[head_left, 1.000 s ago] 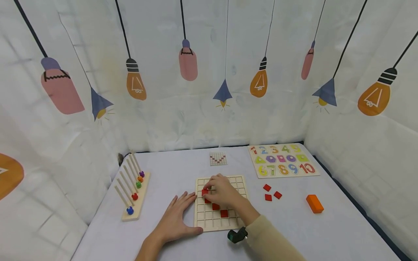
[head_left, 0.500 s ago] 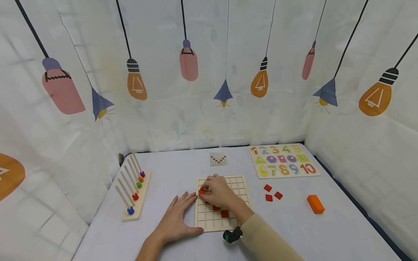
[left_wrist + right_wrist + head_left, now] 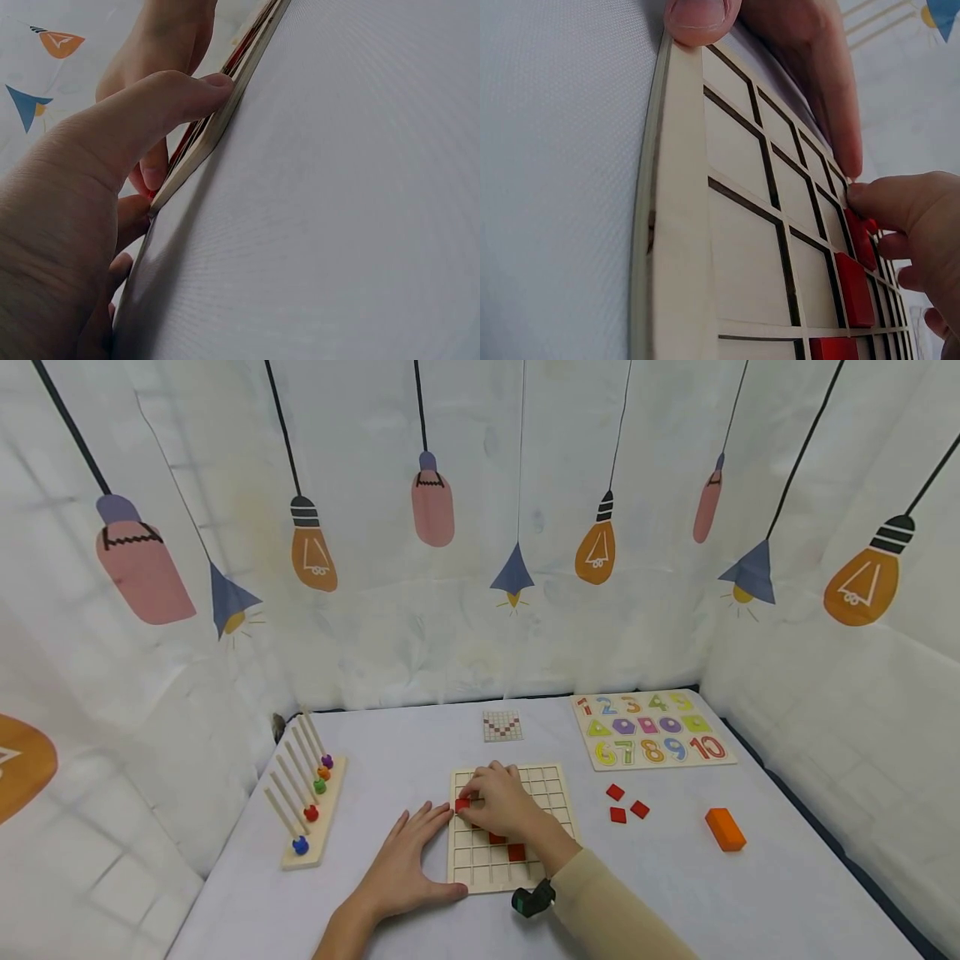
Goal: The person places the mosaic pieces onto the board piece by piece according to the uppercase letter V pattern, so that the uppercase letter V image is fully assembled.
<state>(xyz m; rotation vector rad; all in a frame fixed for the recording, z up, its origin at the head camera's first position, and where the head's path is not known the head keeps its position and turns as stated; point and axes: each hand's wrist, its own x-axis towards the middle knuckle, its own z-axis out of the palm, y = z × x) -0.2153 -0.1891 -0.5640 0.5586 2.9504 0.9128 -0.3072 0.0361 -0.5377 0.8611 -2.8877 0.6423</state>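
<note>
In the head view, my right hand (image 3: pixel 506 802) pinches a red square tile (image 3: pixel 462 806) over the left column of a wooden grid board (image 3: pixel 472 874). In the right wrist view only a sliver of that tile shows at the fingertips. Other red tiles (image 3: pixel 855 289) sit in cells of the board in a slanting row. My left hand (image 3: pixel 405 872) lies along the board's left side, its thumb (image 3: pixel 214 86) on the board's near edge and its other fingers stretched to the left edge.
Loose red tiles (image 3: pixel 617 815) and an orange block (image 3: pixel 724 829) lie to the right. Behind them is a number puzzle board (image 3: pixel 600 761). A pattern card (image 3: pixel 502 726) lies beyond the grid. A peg stand (image 3: pixel 330 802) with coloured beads stands left.
My right hand has shifted slightly left with the red tile, from over the second column to the left column, then held nearly still. The left hand stays in place.
</note>
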